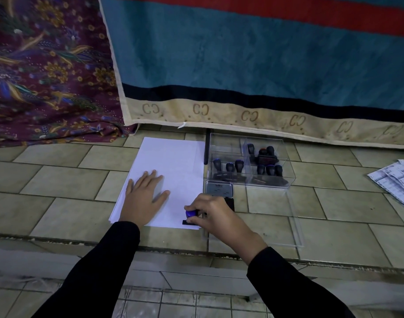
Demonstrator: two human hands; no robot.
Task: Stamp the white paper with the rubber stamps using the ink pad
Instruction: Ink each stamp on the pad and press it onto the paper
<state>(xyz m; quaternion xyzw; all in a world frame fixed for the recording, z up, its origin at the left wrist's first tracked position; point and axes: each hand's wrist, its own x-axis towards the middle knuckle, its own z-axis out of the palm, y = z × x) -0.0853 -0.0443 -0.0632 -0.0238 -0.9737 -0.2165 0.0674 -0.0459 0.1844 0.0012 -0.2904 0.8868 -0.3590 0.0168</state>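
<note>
While my right hand (216, 212) grips the blue-topped stamp (191, 217) on the white paper (171, 171)'s near corner beside the ink pad (219, 188), I'd press straight down, then lift cleanly; my left hand (144, 195) lies flat, open, pinning the sheet. Beyond the ink pad, the clear box (249, 160) holds about nine stamps

The ink pad's grey lid (219, 187) carries the brand "Artline" in small print. The beige border of the hanging cloth (249, 115) repeats a mirrored "CC" motif along its length.
</note>
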